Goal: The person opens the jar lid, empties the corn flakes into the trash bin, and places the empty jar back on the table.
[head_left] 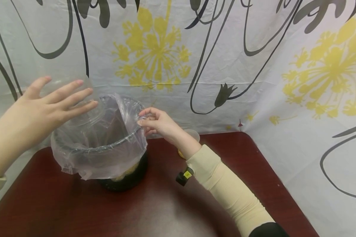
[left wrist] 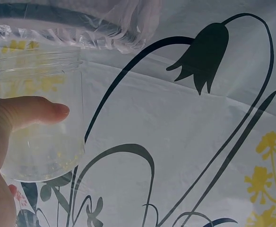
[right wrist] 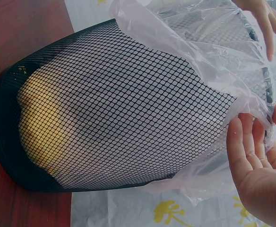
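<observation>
My left hand point(head_left: 47, 107) grips a clear, screw-necked jar point(left wrist: 43, 151), its thumb against the side in the left wrist view. The jar tilts over the bin with its mouth towards the opening; small yellowish bits cling inside. A black mesh wastebasket point(right wrist: 128, 104) stands upright on the table, lined with a thin translucent bag point(head_left: 98, 161) folded over its rim. With thumb and fingers, my right hand point(head_left: 161, 123) pinches the bag at the rim's right side. Through the mesh, a yellow mass point(right wrist: 46, 123) shows low in the basket.
A dark red table point(head_left: 166, 204) carries the basket. Behind my right forearm, a clear container point(head_left: 192, 134) with something yellow at its base is partly hidden. A white floral curtain point(head_left: 166, 49) hangs at the back and right.
</observation>
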`<state>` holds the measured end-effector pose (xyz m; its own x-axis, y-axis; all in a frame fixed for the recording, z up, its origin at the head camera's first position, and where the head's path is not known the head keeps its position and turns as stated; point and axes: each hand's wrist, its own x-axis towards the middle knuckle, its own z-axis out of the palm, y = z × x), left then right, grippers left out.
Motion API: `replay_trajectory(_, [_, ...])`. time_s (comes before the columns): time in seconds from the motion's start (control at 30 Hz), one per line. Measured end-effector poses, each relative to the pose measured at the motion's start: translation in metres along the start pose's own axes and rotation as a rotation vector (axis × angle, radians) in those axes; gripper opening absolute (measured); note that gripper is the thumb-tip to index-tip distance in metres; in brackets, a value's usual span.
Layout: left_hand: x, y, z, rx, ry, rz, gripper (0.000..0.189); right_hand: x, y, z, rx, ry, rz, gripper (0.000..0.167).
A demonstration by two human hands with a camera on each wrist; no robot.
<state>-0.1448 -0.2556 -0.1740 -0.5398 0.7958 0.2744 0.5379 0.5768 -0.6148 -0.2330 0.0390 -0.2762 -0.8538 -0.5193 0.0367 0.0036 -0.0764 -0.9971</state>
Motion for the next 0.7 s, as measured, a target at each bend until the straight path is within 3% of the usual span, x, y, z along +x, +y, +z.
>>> replay_trajectory(0.13, [0.0003,-0.0007,0.0007,0.007,0.010,0.026,0.128,0.0001,0.0005,0.0001,0.002,0.003,0.002,0.025])
replay_trajectory(0.37, [0.0006,0.0002,0.0044,-0.021,0.063,0.063,0.111,0.0006,0.0010,0.0000,0.005,0.003,-0.003,0.025])
replay_trajectory(0.7, [0.0000,0.0015,0.0046,-0.006,0.038,0.047,0.117,0.0002,0.0002,-0.0003,-0.002,-0.001,0.002,0.026])
